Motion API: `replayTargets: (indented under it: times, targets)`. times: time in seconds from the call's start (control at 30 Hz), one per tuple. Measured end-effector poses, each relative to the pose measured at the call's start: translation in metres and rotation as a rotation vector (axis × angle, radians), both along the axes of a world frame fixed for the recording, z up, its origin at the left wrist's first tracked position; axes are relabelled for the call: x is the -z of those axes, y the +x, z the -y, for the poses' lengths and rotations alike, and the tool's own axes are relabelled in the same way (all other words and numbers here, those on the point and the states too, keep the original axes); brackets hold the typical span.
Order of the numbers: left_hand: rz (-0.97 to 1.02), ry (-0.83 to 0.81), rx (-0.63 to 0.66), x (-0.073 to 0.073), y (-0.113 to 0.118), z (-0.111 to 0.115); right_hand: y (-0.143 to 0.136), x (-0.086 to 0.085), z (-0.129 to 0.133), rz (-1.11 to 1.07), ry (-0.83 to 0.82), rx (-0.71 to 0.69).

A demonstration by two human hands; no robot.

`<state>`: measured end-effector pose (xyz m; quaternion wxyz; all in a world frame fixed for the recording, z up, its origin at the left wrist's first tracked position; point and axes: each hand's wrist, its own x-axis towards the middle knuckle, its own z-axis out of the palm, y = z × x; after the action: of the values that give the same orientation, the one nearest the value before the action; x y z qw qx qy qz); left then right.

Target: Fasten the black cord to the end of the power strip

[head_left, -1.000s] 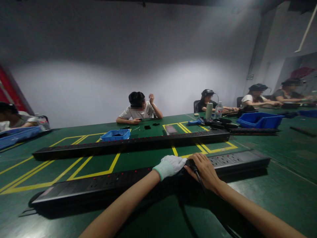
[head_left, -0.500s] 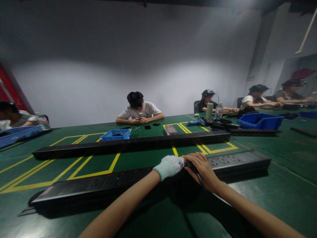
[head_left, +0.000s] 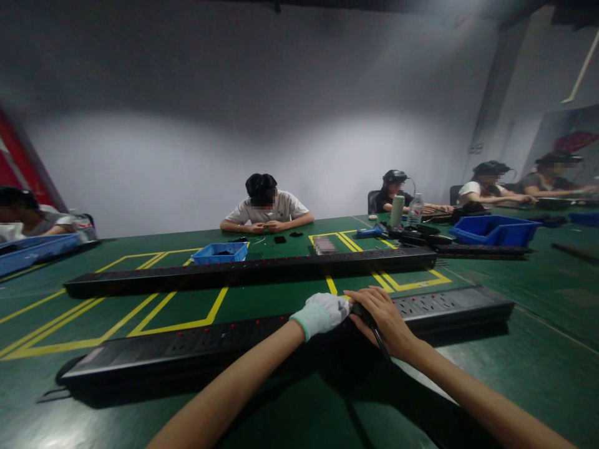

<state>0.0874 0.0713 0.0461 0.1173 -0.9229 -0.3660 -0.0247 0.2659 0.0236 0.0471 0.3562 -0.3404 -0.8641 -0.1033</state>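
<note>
A long black power strip [head_left: 449, 304] with rows of sockets and red lights lies across the table in front of me. Over its middle, my right hand [head_left: 381, 315] is bare and closed around a black plug whose black cable [head_left: 382, 346] hangs down toward me. My left hand [head_left: 324, 313], in a white glove with a mint-green cuff, is closed with its fingertips against the right hand's fingers. What the gloved fingers grip, if anything, is hidden. Between the hands, the plug's front end and the sockets under it are covered.
A second long power strip [head_left: 253, 272] lies beyond, parallel to the first. Blue bins [head_left: 496, 231] and a small blue tray [head_left: 219, 252] stand farther back, near bottles [head_left: 414, 210]. Yellow tape marks the green table [head_left: 276, 299]. Several people sit around, one person [head_left: 266, 209] opposite.
Both hands stay at the same spot on the strip with hardly any visible motion. My view has shifted very slightly. The person opposite has moved their hands a little.
</note>
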Motion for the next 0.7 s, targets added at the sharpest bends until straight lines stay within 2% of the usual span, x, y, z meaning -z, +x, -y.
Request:
replayTargets:
  times: [0.3, 0.57, 0.7]
  targets:
    - [-0.058, 0.035, 0.058, 0.002, -0.001, -0.001, 0.001, 0.005, -0.009, -0.032, -0.02, -0.033]
    - [-0.081, -0.009, 0.027, -0.014, 0.001, 0.008, 0.001, 0.001, -0.009, -0.04, -0.046, -0.045]
    - [-0.08, -0.026, 0.026, -0.016, 0.001, 0.009, 0.0, -0.002, -0.009, -0.016, -0.065, -0.052]
